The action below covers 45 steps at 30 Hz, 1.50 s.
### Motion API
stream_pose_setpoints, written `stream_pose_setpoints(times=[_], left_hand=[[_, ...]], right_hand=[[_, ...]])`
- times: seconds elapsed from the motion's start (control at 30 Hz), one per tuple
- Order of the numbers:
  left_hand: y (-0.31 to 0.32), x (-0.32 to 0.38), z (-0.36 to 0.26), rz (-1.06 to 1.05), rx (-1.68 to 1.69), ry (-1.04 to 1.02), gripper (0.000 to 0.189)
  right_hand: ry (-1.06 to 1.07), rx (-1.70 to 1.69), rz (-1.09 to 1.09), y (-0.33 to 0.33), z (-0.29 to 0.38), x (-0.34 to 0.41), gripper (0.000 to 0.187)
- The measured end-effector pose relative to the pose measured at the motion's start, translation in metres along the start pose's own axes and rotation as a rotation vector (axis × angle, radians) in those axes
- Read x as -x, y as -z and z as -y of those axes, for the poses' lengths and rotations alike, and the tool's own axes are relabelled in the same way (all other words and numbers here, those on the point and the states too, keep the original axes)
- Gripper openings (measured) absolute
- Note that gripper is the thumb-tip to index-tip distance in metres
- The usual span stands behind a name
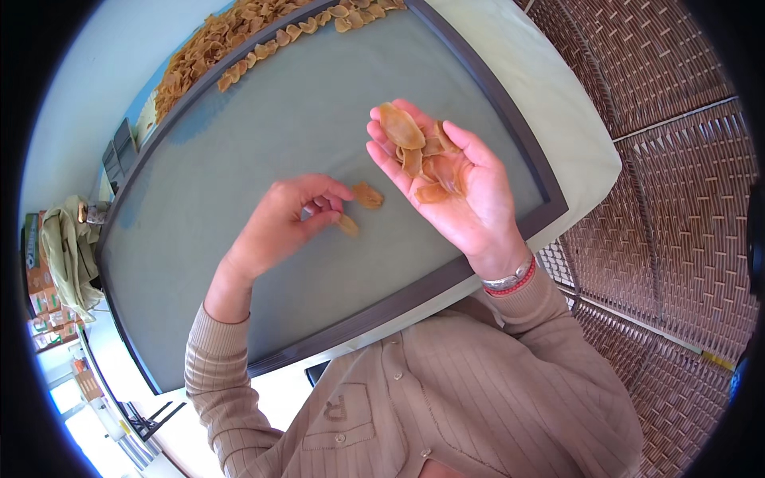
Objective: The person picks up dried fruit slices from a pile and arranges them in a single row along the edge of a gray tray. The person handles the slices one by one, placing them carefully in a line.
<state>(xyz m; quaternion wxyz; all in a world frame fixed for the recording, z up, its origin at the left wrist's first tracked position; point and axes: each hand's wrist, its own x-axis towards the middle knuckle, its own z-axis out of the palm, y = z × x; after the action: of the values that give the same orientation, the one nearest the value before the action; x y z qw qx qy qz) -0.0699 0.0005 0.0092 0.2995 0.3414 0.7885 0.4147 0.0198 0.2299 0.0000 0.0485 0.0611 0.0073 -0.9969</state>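
My right hand [460, 185] is turned palm up above a framed grey mesh screen [287, 131]. Several thin, translucent amber dried slices [401, 126] rest in its cupped palm and along its fingers. To its left, my left hand [293, 212] is palm down low over the mesh. A small, slightly blurred slice [348, 226] shows at its thumb tip, apparently pinched there. Another amber slice [368, 196] lies by the index fingertip; whether they touch is unclear. Along the screen's far edge runs a row of similar slices [283, 37].
Beyond the dark frame [197, 89] is a large heap of slices [200, 54]. A pale cloth-covered surface [538, 95] extends past the frame on the right. Brown woven panels [675, 197] stand close to the right. Olive fabric [69, 251] and shelved boxes [45, 299] are at the far left.
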Motion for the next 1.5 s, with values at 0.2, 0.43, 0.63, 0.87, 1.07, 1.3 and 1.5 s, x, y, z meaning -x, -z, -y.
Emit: stream_pose_setpoints(times=[0.2,0.43,0.63,0.87,1.07,1.3,1.5], left_hand=[[-0.024,-0.007,-0.008,-0.112,-0.194,-0.075,0.029],[-0.041,-0.023,-0.012,-0.259,-0.506,-0.21,0.022],[-0.049,-0.034,-0.005,-0.332,-0.379,-0.21,0.031],[-0.034,-0.033,0.0,-0.27,0.265,0.087,0.028],[0.027,-0.021,0.017,-0.483,0.36,0.176,0.017],[0.111,-0.014,0.088,-0.874,0.314,0.213,0.017],[0.151,-0.041,0.123,-1.028,0.239,0.19,0.014]], right_hand=[[-0.044,0.012,-0.041,0.006,-0.007,-0.005,0.046],[-0.037,0.01,-0.019,0.013,-0.004,-0.009,0.047],[-0.02,-0.012,-0.027,0.014,-0.001,-0.009,0.047],[0.012,0.019,-0.067,0.01,-0.002,-0.007,0.045],[0.012,-0.035,-0.014,0.015,0.0,-0.007,0.046],[0.007,-0.023,-0.053,0.01,-0.006,-0.005,0.047],[0.024,0.023,-0.064,0.012,-0.004,-0.006,0.047]])
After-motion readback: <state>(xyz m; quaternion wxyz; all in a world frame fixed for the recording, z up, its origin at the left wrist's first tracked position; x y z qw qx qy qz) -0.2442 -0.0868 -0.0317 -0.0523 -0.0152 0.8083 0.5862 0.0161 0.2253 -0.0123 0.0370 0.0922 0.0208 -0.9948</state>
